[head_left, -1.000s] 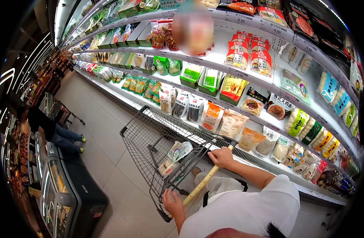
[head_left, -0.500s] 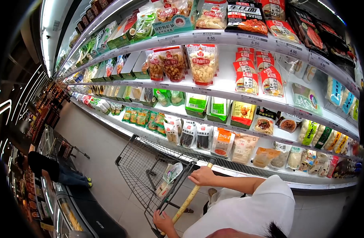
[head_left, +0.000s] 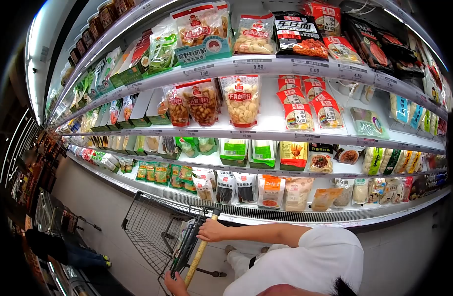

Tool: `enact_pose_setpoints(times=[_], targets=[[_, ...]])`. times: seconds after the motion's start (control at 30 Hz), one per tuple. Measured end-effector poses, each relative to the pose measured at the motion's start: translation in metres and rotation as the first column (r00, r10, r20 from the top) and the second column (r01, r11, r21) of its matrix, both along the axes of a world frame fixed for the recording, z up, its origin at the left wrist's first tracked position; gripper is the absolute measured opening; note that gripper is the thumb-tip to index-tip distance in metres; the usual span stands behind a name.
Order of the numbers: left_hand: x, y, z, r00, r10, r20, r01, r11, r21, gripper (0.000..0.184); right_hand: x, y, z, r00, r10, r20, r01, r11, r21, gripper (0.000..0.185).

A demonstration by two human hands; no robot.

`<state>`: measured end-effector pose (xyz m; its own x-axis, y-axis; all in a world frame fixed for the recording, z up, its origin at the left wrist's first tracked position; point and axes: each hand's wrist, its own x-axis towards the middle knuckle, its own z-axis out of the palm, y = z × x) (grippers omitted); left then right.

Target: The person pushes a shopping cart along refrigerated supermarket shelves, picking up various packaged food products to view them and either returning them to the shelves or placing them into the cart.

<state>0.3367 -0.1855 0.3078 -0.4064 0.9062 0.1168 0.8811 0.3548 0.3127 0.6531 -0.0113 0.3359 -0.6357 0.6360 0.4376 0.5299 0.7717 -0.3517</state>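
A wire shopping cart [head_left: 147, 229] stands to the left of my body, beside the refrigerated shelves. Its pale yellow handle [head_left: 199, 254] slants down across the lower middle of the view. My right hand [head_left: 211, 230] is closed around the upper end of this handle, the arm stretched out from a white sleeve. Down at the handle's lower end, my left hand [head_left: 175, 284] rests on the cart with its fingers loosely bent; part of it is cut off by the view's edge. A plastic-wrapped package [head_left: 186, 232] lies in the cart, mostly hidden behind the wire.
Lit shelves [head_left: 266, 130] hold bagged noodles, peeled garlic [head_left: 241, 101] and other packets. A low air grille [head_left: 285, 216] runs along the shelf base. A person in dark clothes [head_left: 63, 249] stands at the lower left near another cart [head_left: 71, 222] and a display case.
The view has turned, so the cart, both hands and the other person sit further left and lower. The shelves appear lower and larger. Both hands stay on the cart.
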Motion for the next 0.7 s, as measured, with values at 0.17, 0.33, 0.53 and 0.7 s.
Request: enact_pose_setpoints(times=[0.17,0.33,0.53,0.7], targets=[[-0.06,0.042,-0.017,0.988,-0.136,0.078,0.12,0.977,0.175,0.049,-0.047,0.034,-0.006,1.0,0.002,0.017,-0.002,1.0,-0.005,0.04],[-0.15,0.08,-0.123,0.844,-0.2,-0.499,0.322,0.931,0.173,0.054,-0.084,0.063,-0.009,0.999,0.004,0.048,-0.004,1.0,0.002,0.039],[-0.132,0.094,-0.021,0.95,-0.145,-0.277,0.132,0.989,-0.066,0.053,-0.121,0.085,-0.018,0.997,-0.07,-0.022,0.07,0.998,0.003,0.04],[-0.143,0.115,-0.007,1.0,-0.015,-0.005,0.013,0.974,-0.224,0.048,-0.131,0.091,-0.014,0.998,-0.068,0.013,0.069,0.995,-0.074,0.034]])
